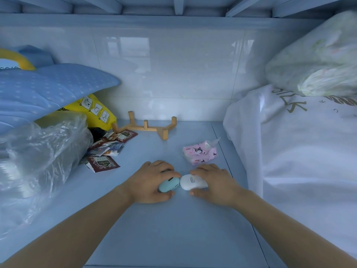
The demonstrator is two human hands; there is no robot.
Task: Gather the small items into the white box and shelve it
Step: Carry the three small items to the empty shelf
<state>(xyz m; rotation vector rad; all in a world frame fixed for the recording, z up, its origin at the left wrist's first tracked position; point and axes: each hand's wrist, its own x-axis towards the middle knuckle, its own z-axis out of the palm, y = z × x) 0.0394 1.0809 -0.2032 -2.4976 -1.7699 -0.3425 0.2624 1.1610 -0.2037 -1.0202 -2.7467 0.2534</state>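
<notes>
Our left hand grips the blue case, our right hand the white case, so we squeeze firmly and lift both together.

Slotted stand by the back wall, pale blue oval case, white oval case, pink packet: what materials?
By the look: slotted stand is light, bare-looking wood, tan with squared pegs. The pale blue oval case and white oval case are likely hard plastic, with smooth matte shells and rounded edges. The pink packet is thin plastic film, crinkled, glossy and cartoon-printed; its contents are hidden.
</notes>
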